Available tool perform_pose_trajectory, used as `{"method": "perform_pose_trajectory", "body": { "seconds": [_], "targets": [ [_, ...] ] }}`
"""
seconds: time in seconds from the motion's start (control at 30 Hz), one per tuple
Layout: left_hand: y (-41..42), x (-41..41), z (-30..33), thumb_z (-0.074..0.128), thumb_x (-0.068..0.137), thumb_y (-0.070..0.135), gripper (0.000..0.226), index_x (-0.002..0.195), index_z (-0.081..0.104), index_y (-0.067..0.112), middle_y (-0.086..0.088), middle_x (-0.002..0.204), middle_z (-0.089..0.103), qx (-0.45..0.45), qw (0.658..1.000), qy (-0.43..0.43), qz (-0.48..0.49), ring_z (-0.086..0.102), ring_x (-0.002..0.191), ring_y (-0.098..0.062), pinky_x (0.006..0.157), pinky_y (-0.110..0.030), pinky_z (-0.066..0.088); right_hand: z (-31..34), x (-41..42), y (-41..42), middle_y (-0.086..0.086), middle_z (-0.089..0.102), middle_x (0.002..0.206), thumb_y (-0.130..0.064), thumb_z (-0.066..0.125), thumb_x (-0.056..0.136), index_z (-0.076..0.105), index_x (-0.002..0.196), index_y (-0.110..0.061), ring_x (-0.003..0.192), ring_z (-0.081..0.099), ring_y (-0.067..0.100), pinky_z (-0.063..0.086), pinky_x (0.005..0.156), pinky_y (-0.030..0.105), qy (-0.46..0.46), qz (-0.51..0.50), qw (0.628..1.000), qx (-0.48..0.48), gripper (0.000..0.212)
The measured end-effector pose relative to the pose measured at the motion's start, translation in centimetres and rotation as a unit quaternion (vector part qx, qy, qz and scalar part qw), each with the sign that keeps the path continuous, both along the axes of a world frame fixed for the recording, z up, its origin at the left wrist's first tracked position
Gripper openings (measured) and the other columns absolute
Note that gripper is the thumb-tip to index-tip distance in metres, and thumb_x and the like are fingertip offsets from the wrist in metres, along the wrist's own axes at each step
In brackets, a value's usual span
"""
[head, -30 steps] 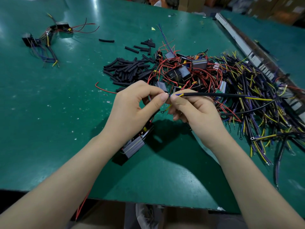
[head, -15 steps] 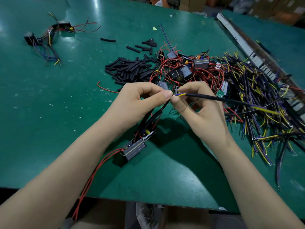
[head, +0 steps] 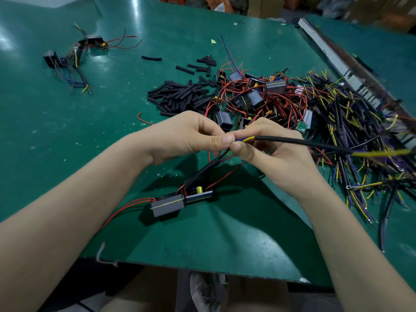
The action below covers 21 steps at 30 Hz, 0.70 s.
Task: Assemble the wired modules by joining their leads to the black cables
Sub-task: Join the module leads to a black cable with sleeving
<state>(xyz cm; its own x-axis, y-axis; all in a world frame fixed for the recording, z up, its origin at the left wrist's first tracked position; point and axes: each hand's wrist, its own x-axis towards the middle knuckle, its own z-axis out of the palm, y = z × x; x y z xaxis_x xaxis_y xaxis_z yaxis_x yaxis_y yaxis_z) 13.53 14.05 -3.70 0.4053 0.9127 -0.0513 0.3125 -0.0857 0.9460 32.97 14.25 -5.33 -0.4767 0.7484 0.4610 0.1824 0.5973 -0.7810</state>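
My left hand (head: 189,136) and my right hand (head: 272,152) meet thumb to thumb above the green table (head: 67,136). Between their fingertips they pinch the bared yellow and blue ends of a black cable (head: 299,141), which runs off to the right. A black-sleeved lead with red wires drops from the pinch to a grey wired module (head: 177,202) lying on the table below my hands. Where the lead meets the cable is hidden under my thumbs.
Behind my hands lie a pile of black sleeve pieces (head: 180,93), a heap of modules with red leads (head: 254,97) and, at right, a tangle of black cables (head: 360,122). Finished assemblies (head: 72,57) sit far left. The table's front edge (head: 202,269) is close.
The module has slid out from under my left wrist and lies in plain view, its red wires trailing left. Both hands have stayed pinched together on the cable end.
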Motion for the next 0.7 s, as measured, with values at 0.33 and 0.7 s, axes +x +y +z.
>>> {"method": "perform_pose_trajectory", "body": {
  "seconds": [0.33,0.7],
  "targets": [
    [0.2,-0.4,-0.6,0.066,0.065,0.048,0.030,0.079,0.076,0.023,0.007,0.075,0.066,-0.014,0.999,-0.035,0.015,0.052,0.067,0.000,0.065,-0.012,0.041,-0.4,-0.4,0.2,-0.009,0.063,0.080,-0.030,0.069,0.082,0.064,0.084,-0.028,0.074,0.057,0.006,0.040,0.071,0.021,0.018,-0.053,0.997,-0.059,0.005],
    [-0.2,1.1,-0.1,0.063,0.080,0.037,0.017,0.077,0.073,0.024,0.015,0.064,0.061,0.032,0.996,-0.055,0.061,0.046,0.058,0.006,0.054,-0.006,0.035,-0.1,0.0,0.4,0.013,0.063,0.082,-0.020,0.074,0.078,0.069,0.087,-0.026,0.073,0.057,0.013,0.045,0.067,0.027,0.051,-0.077,0.996,-0.012,0.012]
  ]
}}
